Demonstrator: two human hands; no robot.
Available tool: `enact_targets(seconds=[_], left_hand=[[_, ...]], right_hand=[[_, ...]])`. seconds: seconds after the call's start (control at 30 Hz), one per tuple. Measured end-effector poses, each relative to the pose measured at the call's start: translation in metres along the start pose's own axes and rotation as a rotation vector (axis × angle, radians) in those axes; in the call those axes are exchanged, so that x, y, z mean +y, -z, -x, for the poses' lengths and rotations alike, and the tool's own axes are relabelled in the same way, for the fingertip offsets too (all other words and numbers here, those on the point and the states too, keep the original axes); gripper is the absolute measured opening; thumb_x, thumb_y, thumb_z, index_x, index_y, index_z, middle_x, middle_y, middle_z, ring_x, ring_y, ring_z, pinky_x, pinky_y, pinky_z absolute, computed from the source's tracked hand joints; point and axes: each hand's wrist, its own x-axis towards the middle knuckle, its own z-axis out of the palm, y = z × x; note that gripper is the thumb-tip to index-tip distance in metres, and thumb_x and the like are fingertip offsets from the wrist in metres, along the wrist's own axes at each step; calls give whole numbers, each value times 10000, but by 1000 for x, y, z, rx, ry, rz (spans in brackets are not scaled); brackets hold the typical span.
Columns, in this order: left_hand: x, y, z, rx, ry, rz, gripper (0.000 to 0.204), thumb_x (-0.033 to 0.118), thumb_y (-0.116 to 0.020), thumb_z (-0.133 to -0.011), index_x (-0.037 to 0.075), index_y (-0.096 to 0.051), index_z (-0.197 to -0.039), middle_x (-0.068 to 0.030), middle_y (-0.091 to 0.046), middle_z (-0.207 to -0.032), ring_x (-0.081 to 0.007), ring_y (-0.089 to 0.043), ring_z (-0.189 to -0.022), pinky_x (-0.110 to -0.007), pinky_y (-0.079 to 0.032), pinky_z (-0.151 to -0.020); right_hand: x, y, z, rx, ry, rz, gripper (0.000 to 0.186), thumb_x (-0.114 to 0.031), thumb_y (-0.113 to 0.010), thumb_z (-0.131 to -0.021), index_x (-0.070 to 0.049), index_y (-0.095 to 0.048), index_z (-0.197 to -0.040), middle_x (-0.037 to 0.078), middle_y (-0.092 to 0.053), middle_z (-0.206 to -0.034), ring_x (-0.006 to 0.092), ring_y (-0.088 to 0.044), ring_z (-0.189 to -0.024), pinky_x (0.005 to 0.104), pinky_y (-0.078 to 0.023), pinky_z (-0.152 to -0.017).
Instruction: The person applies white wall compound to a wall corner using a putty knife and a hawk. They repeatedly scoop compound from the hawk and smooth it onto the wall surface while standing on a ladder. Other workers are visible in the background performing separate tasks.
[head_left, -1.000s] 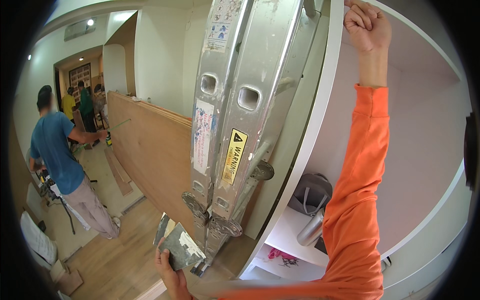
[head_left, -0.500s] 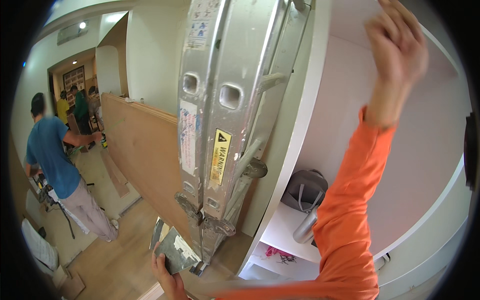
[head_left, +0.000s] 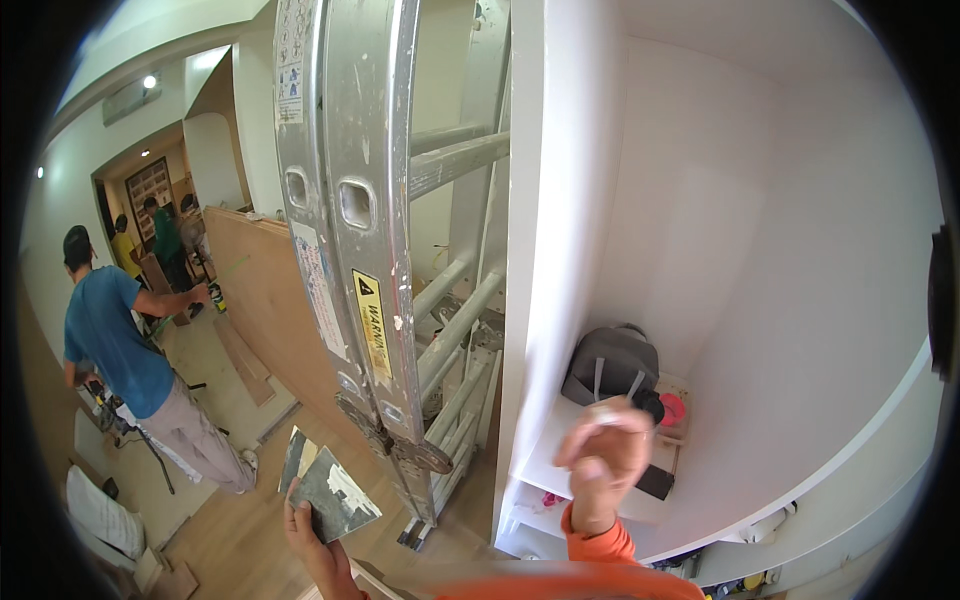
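Observation:
My left hand (head_left: 305, 525) at the bottom holds two flat metal scraper plates (head_left: 330, 490), one dark and smeared with white filler, the other partly behind it. My right hand (head_left: 605, 455), in an orange sleeve, is blurred and curled over a white shelf (head_left: 542, 460) inside a cabinet, near a grey bag (head_left: 600, 360); whether it holds anything is unclear. A pink round item (head_left: 672, 408) and a dark flat object (head_left: 655, 483) lie beside it. A tall aluminium ladder (head_left: 360, 140) with paint specks stands upright left of the cabinet.
Large wooden boards (head_left: 255, 270) lean behind the ladder. A co-worker in a blue shirt (head_left: 110, 330) stands at the left by tools on a stand, with several other people (head_left: 160, 235) farther back in a doorway. A white sack (head_left: 100, 510) and wood offcuts lie at the lower left.
My right hand has come down from the cabinet's upper edge to the lower shelf. The view has swung right, showing more cabinet interior. My left hand still holds the plates.

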Motion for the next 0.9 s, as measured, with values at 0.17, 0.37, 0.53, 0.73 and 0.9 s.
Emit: enact_targets(seconds=[0.17,0.37,0.53,0.73,0.9], left_hand=[[-7,5,-6,-9,-24,-83,439,119,-526,-948,-58,-505,-1349,-145,-621,-1199,-197,-643,-1027,-336,-540,-903],[-11,4,1,42,79,-38,427,96,-515,-941,-55,-512,-1340,-140,-630,-1186,-188,-644,-1024,-322,-532,-903],[1,-13,10,-1,23,-20,422,117,-521,-957,-47,-512,-1346,-121,-631,-1188,-171,-640,-1024,-313,-525,-904],[0,-13,12,26,-8,-16,429,151,-536,-965,-30,-516,-1353,-126,-624,-1199,-177,-638,-1033,-310,-524,-905],[-15,-5,10,77,-28,-3,436,167,-547,-960,-26,-523,-1351,-131,-618,-1212,-188,-633,-1047,-317,-520,-914]], right_hand=[[43,23,19,-145,-309,138,392,71,-688,-838,-42,-561,-1191,79,-600,-1049,126,-624,-785,243,-504,-709],[45,22,-51,60,-234,88,250,-63,-605,-905,-25,-571,-1150,57,-640,-937,110,-593,-722,225,-452,-560],[17,-16,-244,65,170,103,430,-242,-521,-967,25,-563,-1301,89,-664,-1053,126,-583,-988,252,-444,-761],[13,-54,-417,118,211,184,471,-180,-432,-979,33,-462,-1398,55,-644,-984,119,-564,-805,285,-471,-673],[28,-50,-452,122,59,-55,375,-156,-469,-919,-4,-574,-1245,46,-643,-960,113,-572,-780,258,-458,-634]])
